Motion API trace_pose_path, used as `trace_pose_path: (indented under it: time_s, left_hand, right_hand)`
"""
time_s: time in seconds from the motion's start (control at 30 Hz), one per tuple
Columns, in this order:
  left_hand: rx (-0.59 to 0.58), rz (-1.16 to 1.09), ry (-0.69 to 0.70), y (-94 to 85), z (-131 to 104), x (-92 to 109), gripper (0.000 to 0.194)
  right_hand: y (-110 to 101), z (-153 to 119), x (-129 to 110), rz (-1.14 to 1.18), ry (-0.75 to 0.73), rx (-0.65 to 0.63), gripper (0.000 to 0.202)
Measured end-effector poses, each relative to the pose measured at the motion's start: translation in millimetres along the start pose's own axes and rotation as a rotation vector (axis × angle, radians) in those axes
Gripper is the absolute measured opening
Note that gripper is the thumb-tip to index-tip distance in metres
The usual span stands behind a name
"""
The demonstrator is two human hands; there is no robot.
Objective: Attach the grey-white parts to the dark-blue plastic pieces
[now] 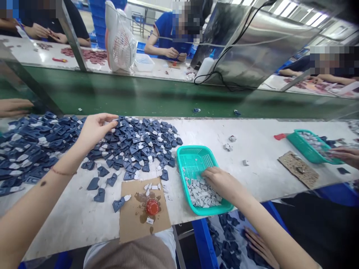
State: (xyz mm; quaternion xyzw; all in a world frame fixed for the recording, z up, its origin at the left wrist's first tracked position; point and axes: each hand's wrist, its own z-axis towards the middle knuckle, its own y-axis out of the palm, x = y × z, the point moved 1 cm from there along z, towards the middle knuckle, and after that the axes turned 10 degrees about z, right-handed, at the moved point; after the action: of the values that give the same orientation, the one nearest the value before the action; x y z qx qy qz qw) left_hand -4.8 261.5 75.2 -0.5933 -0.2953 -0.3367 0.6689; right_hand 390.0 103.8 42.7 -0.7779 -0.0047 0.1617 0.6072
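Observation:
My left hand (99,125) reaches over a wide heap of dark blue moulded pieces (140,145), many with a whitish tab. Its thumb and forefinger close on a dark blue piece (119,120) at the heap's back edge. Inside a green plastic basket (183,186), my right hand (220,181) has its fingers bent down at small white pieces (202,192); what the fingertips hold is hidden. In front of me lies a cardboard sheet (129,224) with wet stains, a red round cap (152,206) and a few small white pieces (150,220).
Another person's hand (259,244) is over a blue crate (202,243) below the table edge. A second green basket (301,147) and a stained board (298,170) lie right. Co-workers sit across a green divider (140,93); another hand (14,107) shows at left.

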Motion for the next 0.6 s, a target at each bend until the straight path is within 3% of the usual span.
trace_pose_path:
  time_s: [0.1, 0.27, 0.43, 0.6]
  left_hand:
    - [0.032, 0.213, 0.029, 6.9, 54, -7, 0.018]
    - [-0.05, 0.426, -0.008, 28.0, 125, -19, 0.012]
    - [-0.158, 0.635, 0.002, 48.9, 156, -22, 0.025]
    - [-0.169, 0.786, 0.131, 84.9, 168, 5, 0.033]
  right_hand:
    - [-1, 2, 1, 0.021, 0.025, -0.004, 0.022]
    - [-6, 6, 0, 0.154, 0.077, 0.042, 0.023]
    - [-2, 19, -4, 0.33, 0.186, 0.121, 0.021]
    - [9, 27, -4, 0.383, 0.313, 0.174, 0.019]
